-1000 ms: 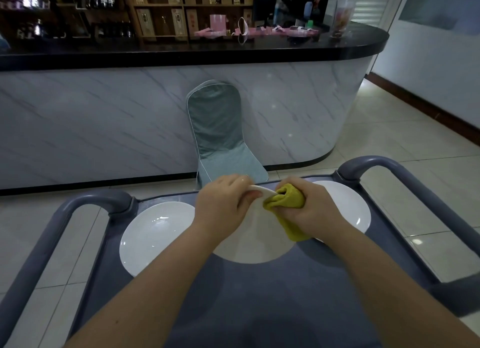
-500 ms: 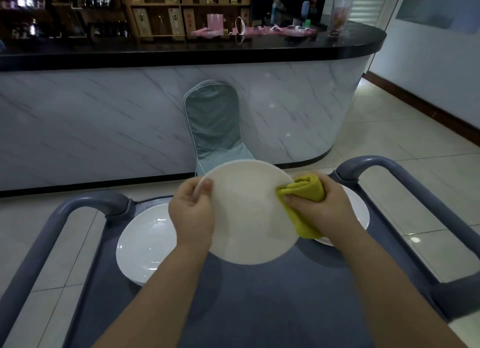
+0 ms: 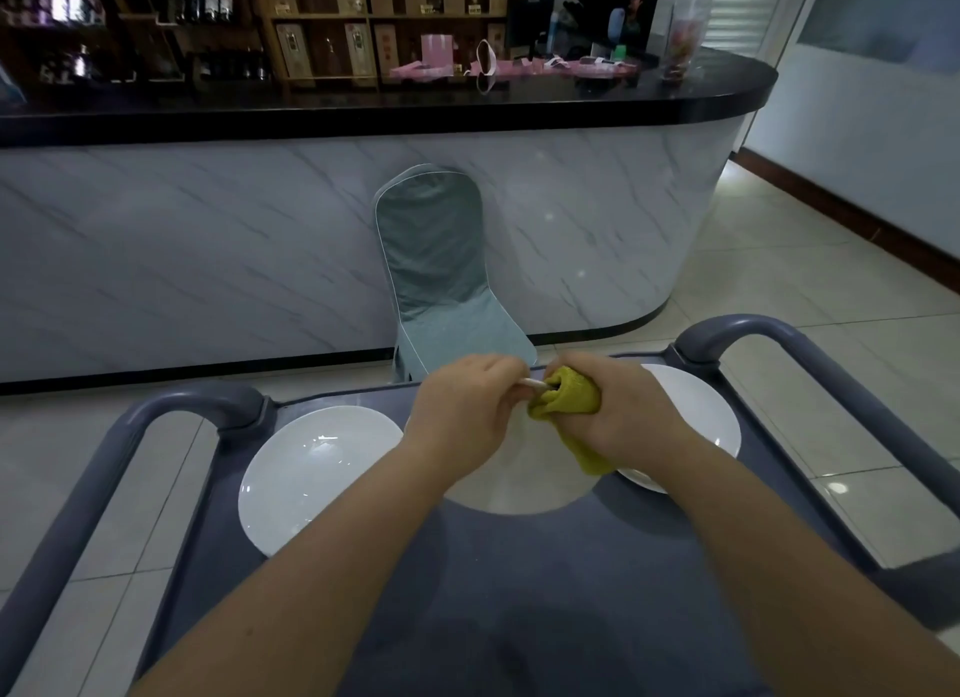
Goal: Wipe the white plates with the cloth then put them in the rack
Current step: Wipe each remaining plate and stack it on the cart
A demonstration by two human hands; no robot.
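Totalling three plates (image 3: 322,478) (one cloth (image 3: 569,397))

There are three plates on one cart (image 3: 519,608): a left plate (image 3: 319,478) at its left edge, a right plate (image 3: 698,410) at its right edge, a middle plate (image 3: 519,491) between them. There are also one cloth (image 3: 569,397), one chair (image 3: 436,265) and two hands, the left hand (image 3: 467,410) and the right hand (image 3: 631,415).

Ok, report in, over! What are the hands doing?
Left hand grips far rim of held plate. Right hand pinches yellow cloth over that rim. Nothing in the way.
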